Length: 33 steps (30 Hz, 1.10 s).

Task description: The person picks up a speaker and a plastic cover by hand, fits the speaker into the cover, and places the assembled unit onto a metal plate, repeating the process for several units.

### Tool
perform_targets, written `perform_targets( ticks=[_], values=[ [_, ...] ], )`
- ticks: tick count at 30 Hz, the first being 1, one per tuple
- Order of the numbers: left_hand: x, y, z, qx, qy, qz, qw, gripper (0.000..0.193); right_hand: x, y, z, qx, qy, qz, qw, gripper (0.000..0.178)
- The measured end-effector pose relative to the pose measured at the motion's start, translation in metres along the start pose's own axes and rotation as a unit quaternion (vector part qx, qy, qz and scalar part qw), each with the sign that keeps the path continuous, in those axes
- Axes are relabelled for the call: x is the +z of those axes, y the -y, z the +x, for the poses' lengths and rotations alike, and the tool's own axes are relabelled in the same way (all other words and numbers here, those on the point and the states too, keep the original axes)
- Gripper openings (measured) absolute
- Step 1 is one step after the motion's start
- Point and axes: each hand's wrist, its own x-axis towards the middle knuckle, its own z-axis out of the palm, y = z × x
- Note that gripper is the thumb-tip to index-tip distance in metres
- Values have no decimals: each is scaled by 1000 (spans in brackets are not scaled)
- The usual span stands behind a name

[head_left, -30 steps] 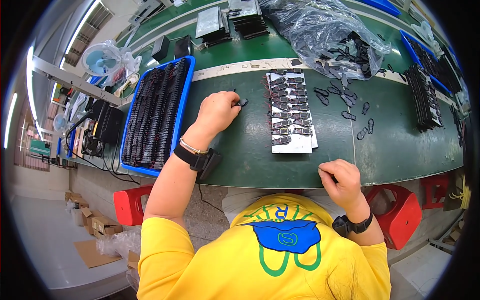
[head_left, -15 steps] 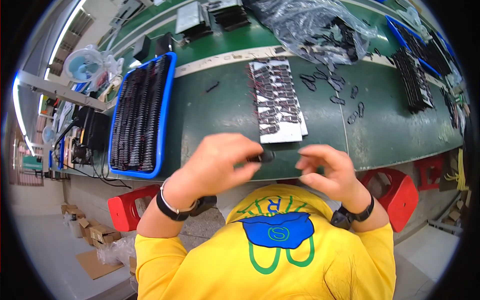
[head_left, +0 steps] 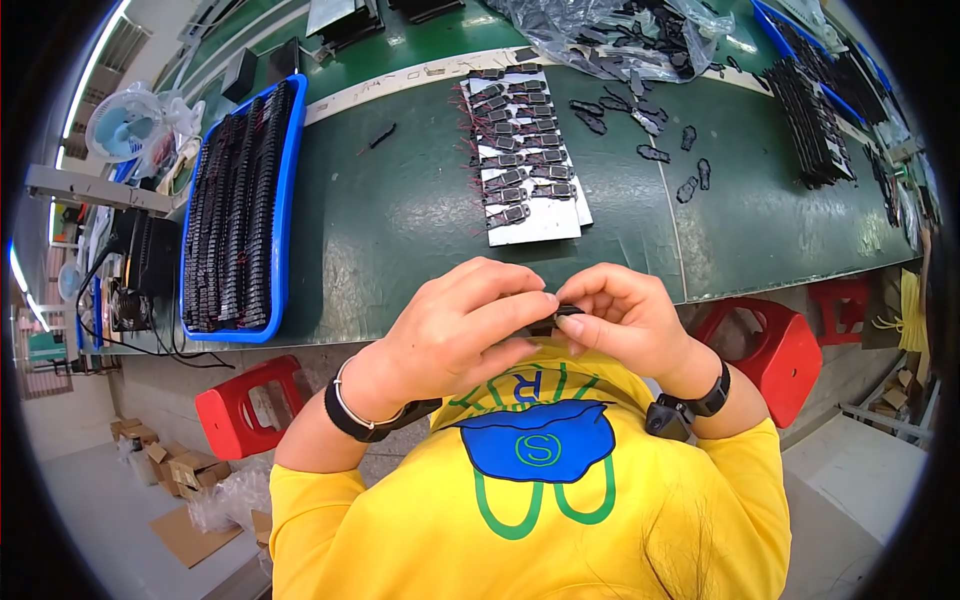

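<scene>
Close to my chest, just off the bench's front edge, both hands meet on a small black plastic part. My left hand has its fingers closed round one side of the part. The thumb and fingertips of my right hand pinch the other side; much of the part is hidden between them. Beyond the hands, a white board lies on the green bench with rows of black parts with thin red wires.
At left stands a blue tray packed with black parts. Loose flat black pieces lie right of the board, below a clear plastic bag. A stack of black panels is far right. Red stools flank me.
My right hand has come in from the right and now grips the black part with the left. Both hands are closer together, and the bench has shifted up and left in view.
</scene>
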Motion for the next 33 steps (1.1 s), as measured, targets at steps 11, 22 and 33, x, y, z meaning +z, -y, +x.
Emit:
perform_targets(
  ticks=[11,22,33],
  values=[
    [9,5,-14,-116,-7,-111,987,20,-6,4,1,-54,-2,-109,993,31],
    [20,8,-20,-408,-16,-470,783,20,-3,3,9,-416,-57,-553,720,39],
    [27,7,-26,-368,-16,-479,797,25,-2,1,4,-385,-73,-548,739,31]
  ],
)
